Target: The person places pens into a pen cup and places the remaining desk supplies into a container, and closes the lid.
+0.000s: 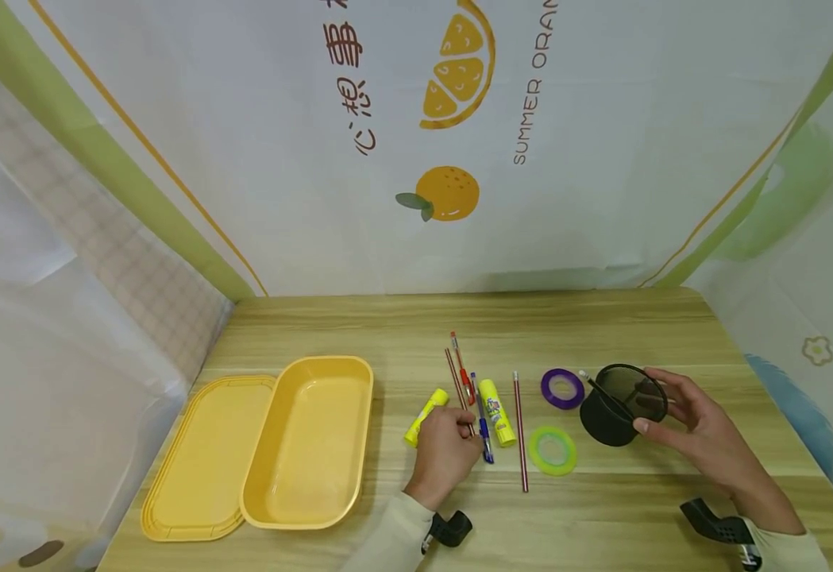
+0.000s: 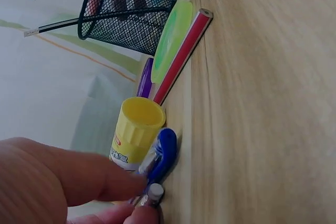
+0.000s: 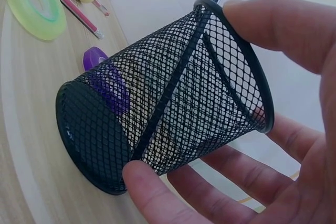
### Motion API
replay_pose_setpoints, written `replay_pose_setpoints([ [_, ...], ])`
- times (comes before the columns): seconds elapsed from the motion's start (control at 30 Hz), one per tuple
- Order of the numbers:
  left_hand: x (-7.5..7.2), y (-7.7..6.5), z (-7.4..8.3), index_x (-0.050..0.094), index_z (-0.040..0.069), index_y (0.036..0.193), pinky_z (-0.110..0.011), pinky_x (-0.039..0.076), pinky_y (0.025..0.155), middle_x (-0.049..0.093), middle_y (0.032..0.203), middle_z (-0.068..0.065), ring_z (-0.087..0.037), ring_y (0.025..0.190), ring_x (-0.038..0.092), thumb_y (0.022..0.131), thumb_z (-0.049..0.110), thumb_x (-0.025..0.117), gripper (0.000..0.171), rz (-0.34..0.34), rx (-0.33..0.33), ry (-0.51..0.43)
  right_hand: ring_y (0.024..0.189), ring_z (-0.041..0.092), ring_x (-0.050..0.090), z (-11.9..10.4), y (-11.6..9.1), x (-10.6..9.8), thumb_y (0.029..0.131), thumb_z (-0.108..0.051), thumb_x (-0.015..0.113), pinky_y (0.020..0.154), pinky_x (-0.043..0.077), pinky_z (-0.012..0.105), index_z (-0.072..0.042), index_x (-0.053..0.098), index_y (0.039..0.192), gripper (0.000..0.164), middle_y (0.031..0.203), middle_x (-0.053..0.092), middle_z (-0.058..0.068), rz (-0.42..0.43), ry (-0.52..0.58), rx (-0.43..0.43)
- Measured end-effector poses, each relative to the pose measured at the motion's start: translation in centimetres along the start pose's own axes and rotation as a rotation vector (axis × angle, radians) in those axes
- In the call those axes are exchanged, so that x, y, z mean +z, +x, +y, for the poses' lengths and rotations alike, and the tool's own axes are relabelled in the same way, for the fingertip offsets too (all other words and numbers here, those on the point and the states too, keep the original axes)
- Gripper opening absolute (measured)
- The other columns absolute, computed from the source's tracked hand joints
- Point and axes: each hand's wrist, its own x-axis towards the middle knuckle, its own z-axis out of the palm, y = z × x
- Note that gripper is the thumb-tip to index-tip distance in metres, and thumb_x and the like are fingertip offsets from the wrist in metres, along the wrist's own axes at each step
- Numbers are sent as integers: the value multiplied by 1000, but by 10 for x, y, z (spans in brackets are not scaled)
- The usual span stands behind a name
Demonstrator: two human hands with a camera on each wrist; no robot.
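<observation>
My left hand [image 1: 445, 453] pinches the near, eraser end of a red pencil [image 1: 453, 372] between thumb and fingers; the eraser [image 2: 156, 191] shows at the fingertips in the left wrist view. Just right of it lies a blue pen [image 1: 483, 429], then a yellow glue stick [image 1: 498, 413]. Another yellow glue stick [image 1: 426, 417] is partly behind the left hand. My right hand [image 1: 705, 437] holds a black mesh pen holder [image 3: 157, 98] by its rim and side, tilted with its mouth toward the back. One dark pencil with a white end [image 1: 605, 393] leans inside it.
A yellow bin [image 1: 307, 520] stands at left beside its yellow lid [image 1: 202, 461]. Among the stationery are a red pen [image 1: 464, 380], a second red pencil [image 1: 520, 437], a purple tape roll [image 1: 549, 388] and a green tape roll [image 1: 553, 469]. A printed curtain [image 1: 316, 238] hangs behind the table.
</observation>
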Motion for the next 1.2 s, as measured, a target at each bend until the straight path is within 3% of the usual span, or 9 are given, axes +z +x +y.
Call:
replay_pose_setpoints([
  [0.13,1,-1,2,79,0,97,-21,44,62,64,81,-2,-5,73,51,76,1,87,23,5,-1,45,118,-19,52,0,0,-1,99,-11,76,80,56,17,-16,35,165,78,134,56,-23,1,-5,8],
  [0.4,0,0,5,75,-2,107,-27,45,60,65,82,-4,-11,73,54,74,-2,86,34,25,37,143,117,-19,51,0,1,0,98,-12,76,80,56,17,-16,35,165,78,134,55,-22,2,-27,6],
  [0.6,-2,2,4,74,-6,110,-27,47,59,70,88,-7,-12,74,57,71,-6,80,40,26,-4,84,118,-19,50,-1,1,-1,99,-13,76,80,56,18,-16,35,165,77,136,52,-25,-3,-35,22],
  [0.97,-10,0,7,76,0,115,-25,50,60,75,91,-2,-8,74,61,73,1,81,42,-18,-105,-17,118,-19,51,1,-1,-2,100,-14,75,79,57,18,-16,33,166,77,136,53,-24,-5,-34,41],
  [1.2,-15,-4,6,77,-1,112,-24,52,60,75,87,-1,-5,72,62,75,1,78,37,-45,-98,-72,118,-18,52,0,0,-2,99,-14,75,80,56,17,-18,35,165,77,137,54,-20,-1,-33,26],
])
